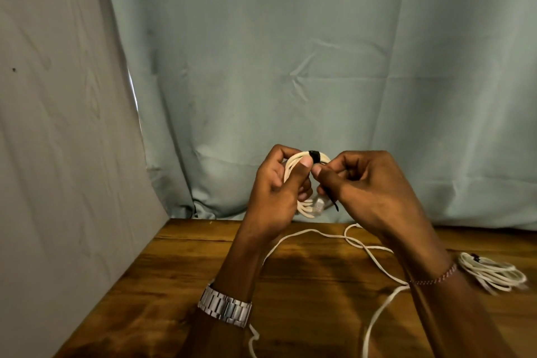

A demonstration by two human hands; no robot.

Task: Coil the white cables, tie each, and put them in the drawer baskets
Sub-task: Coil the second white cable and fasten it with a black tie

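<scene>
A coiled white cable is held up above the back of the wooden table. My left hand grips the coil, thumb pressed near a black tie wrapped around the top of the loops. My right hand pinches the tie's loose tail, which sticks out below the fingers. The cable's plug end shows under my hands. A second white coil, bound with a black tie, lies on the table at the right. A loose white cable trails across the table under my arms.
A pale blue-green cloth hangs behind the table and a grey sheet covers the left side. No drawer or baskets are in view. A metal watch sits on my left wrist and a bead bracelet on my right wrist.
</scene>
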